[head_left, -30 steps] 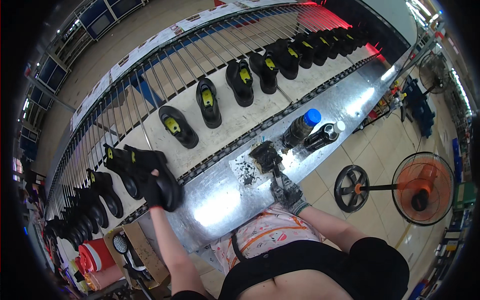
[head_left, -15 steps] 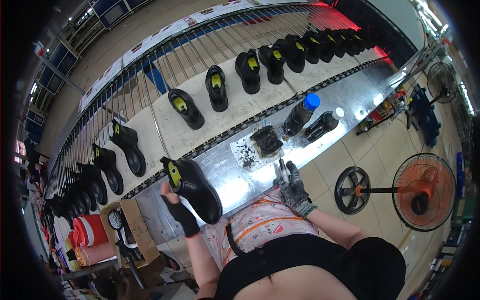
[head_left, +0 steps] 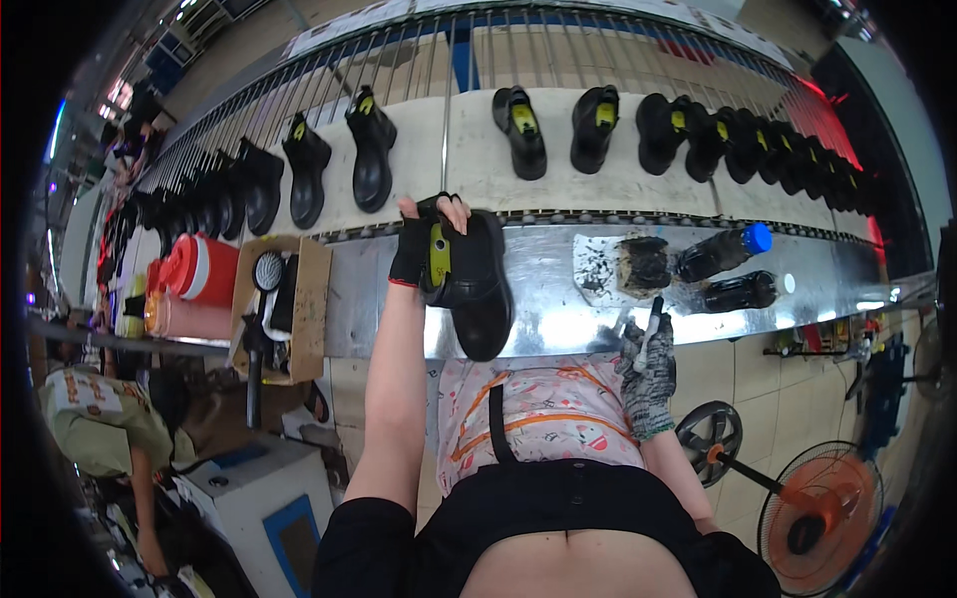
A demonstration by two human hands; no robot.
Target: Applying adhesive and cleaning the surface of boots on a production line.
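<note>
in front of you runs a shiny metal bench; on it lie a stained pad, a dirty black sponge block and two dark bottles. behind it, your pale conveyor belt carries a row of black boots.

The left hand, in a black fingerless glove, reaches toward twelve o'clock on a bare, straight forearm, fingers clamped. The right hand, in a grey knitted glove, sits at three o'clock, fist closed, wrist bent.
</note>
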